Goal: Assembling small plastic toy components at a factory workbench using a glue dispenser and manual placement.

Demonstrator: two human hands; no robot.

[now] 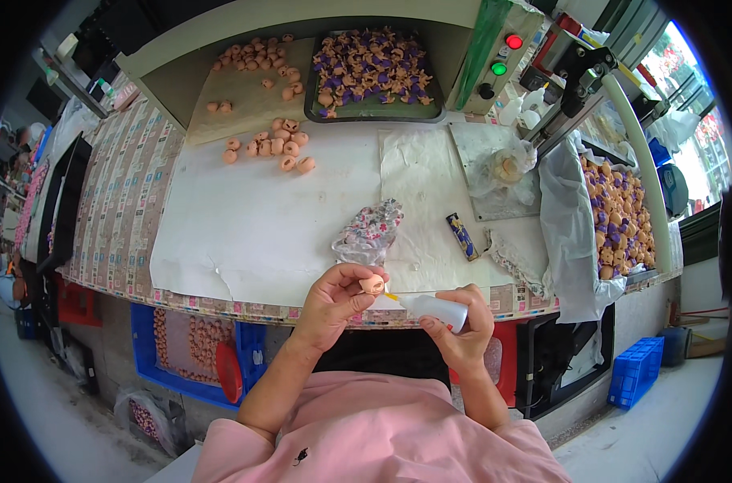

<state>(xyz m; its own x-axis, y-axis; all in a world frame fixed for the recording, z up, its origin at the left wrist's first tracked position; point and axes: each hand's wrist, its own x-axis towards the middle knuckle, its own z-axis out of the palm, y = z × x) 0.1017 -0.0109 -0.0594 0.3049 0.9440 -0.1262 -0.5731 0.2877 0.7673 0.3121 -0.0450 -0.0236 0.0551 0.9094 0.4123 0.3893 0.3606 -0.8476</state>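
Observation:
My left hand (334, 299) pinches a small peach-coloured doll head (372, 283) near the table's front edge. My right hand (461, 322) grips a white squeeze bottle (434, 307) whose yellow nozzle points left and touches the doll head. Just beyond the hands lies a clear bag (369, 232) holding small coloured pieces. More peach doll heads (271, 146) lie in a loose group on the white sheet at the back left.
A dark tray (374, 109) of peach and purple parts sits at the back. Another tray of such parts (620, 213) stands at the right. A small blue tube (463, 236) lies on the white paper (245, 225). A machine with red and green lamps (503, 52) is behind. A blue crate (193, 354) sits below.

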